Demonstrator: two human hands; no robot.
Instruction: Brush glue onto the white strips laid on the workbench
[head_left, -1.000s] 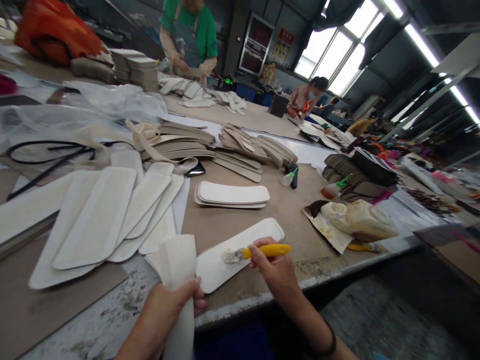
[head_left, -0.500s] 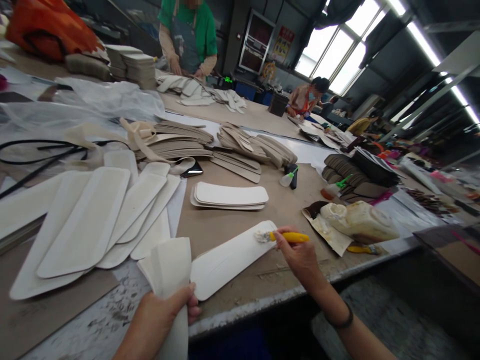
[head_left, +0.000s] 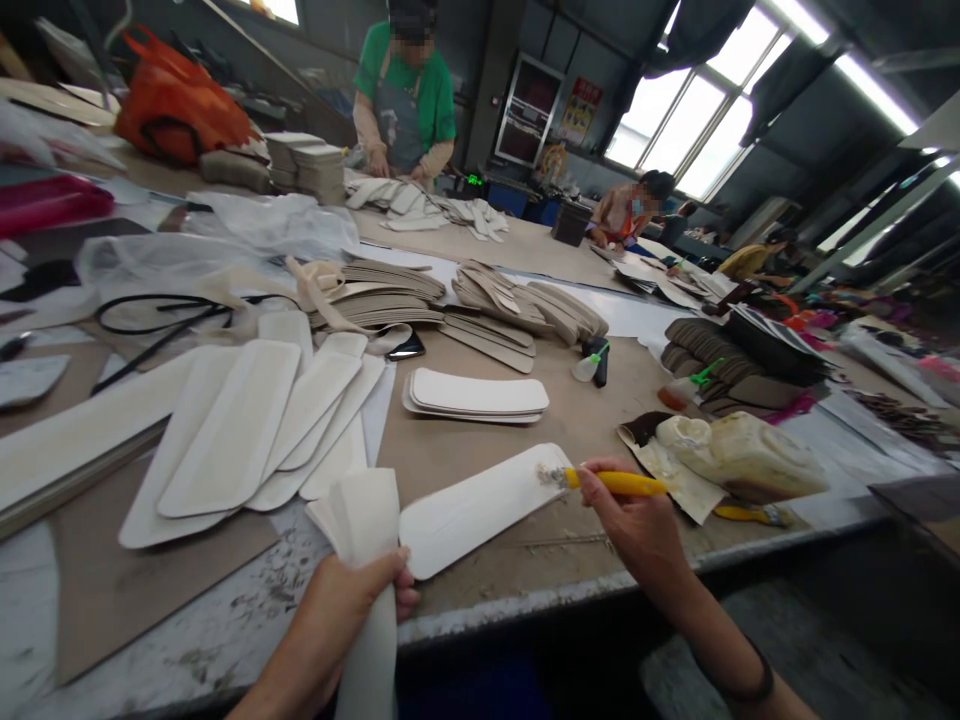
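Observation:
My right hand (head_left: 626, 515) grips the yellow handle of a paintbrush (head_left: 616, 482). Its bristles rest on the far right end of a long white rounded panel (head_left: 480, 510) lying on brown board. Wrapped in my left hand (head_left: 367, 595) is a bundle of cream fabric strips (head_left: 366, 515), fanned at the top and hanging past the table edge. The left fingers are closed near the panel's near end. Behind the panel sits a small stack of white curved pieces (head_left: 478, 394). Overlapping cream panels (head_left: 229, 425) spread out on the left.
Grey-brown curved pieces (head_left: 382, 292) are piled farther back. A green-tipped glue bottle (head_left: 586, 367), a phone (head_left: 407, 346) and a glue-smeared plastic jug (head_left: 765, 455) lie around the board. Near the jug is a second yellow brush (head_left: 750, 514). A co-worker in green (head_left: 405, 100) stands across the table.
The brush has shifted slightly toward the panel's far right end, its handle now lying further right. My view has turned a little left. Both hands keep their hold.

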